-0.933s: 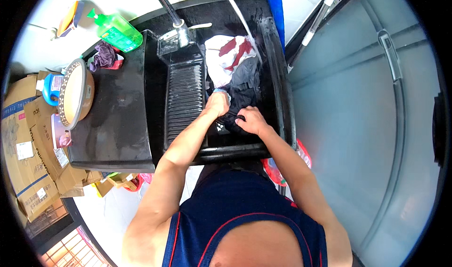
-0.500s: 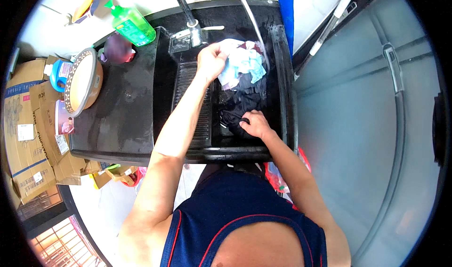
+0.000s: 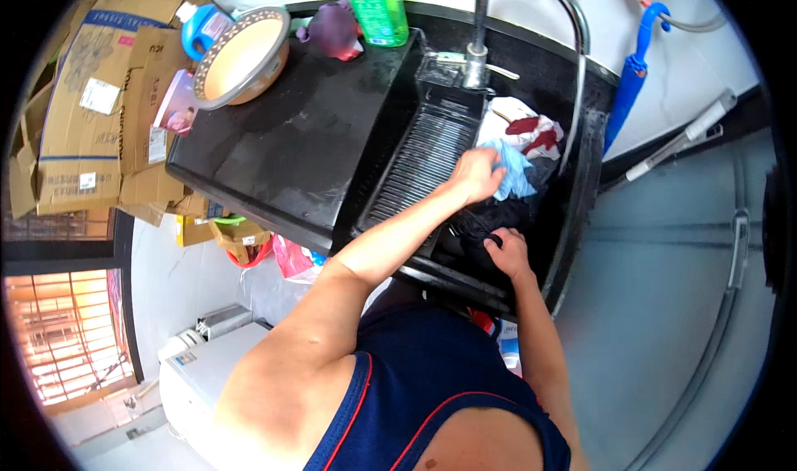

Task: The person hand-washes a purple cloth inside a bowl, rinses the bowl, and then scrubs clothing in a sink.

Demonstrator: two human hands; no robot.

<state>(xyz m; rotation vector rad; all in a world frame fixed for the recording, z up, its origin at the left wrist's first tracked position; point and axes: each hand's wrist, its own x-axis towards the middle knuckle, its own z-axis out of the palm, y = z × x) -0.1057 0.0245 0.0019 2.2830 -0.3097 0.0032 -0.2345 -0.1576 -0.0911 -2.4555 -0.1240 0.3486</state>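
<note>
In the black sink, my left hand is closed on a light blue cloth. My right hand grips a wet black garment near the sink's front edge, its fingers curled into the fabric. Just beyond the blue cloth lies a crumpled white cloth with dark red patches. From the tall curved faucet, a thin stream falls at the right of the cloths. Left of the cloths is the sink's ribbed washboard.
A green pump bottle, a dark purple cloth bundle and a tan basin stand along the counter's back and left. Cardboard boxes stack at far left. A blue umbrella hangs on the right, near a grey glassy panel.
The view has swung left, so the sink sits further right. My left hand has drawn the blue cloth nearer to me, baring the white and red cloth. My right hand stays on the black garment.
</note>
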